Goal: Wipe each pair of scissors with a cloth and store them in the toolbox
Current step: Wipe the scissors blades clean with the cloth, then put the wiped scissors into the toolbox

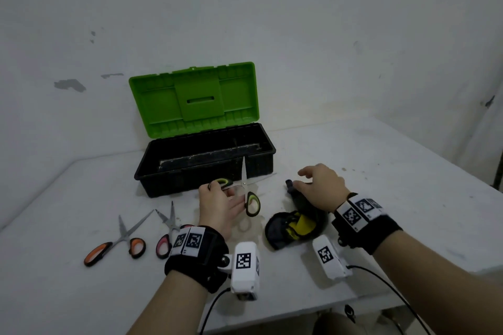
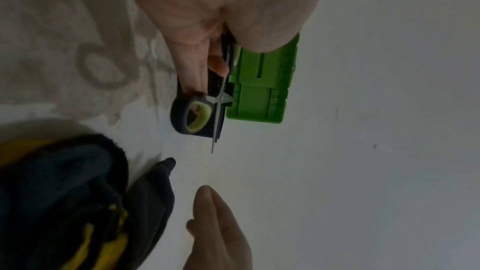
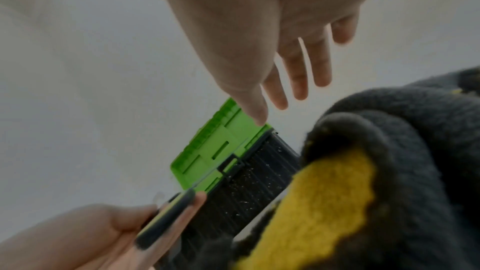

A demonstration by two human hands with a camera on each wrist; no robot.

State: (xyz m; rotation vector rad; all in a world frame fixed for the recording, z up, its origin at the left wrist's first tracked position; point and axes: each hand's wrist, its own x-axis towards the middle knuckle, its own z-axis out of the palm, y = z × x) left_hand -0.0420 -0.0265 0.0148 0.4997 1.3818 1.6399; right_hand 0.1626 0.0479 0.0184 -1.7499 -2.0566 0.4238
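On the white table (image 1: 381, 171), well left of the hands, lay two more pairs of scissors with blades spread: an orange-handled pair (image 1: 119, 242) and, just beside it, a pink-handled pair (image 1: 166, 236) partly hidden behind the left wristband. The toolbox (image 1: 206, 166) stood at the back near the wall, its green lid (image 1: 193, 98) raised and its black tray facing up. A dark cloth (image 1: 296, 223) with a yellow patch lay crumpled on the table, under and in front of the right hand.

The left hand (image 1: 220, 207) was raised just in front of the toolbox, fingers curled round one handle of the green-handled scissors (image 1: 245, 193). The right hand (image 1: 321, 185) hovered over the far end of the cloth, fingers straight and spread, holding nothing; whether the fingertips touched the cloth could not be told.

The green-handled scissors were wide open. One blade pointed up toward the toolbox, its handle loop hanging toward the person; the other blade pointed right, toward the right hand.
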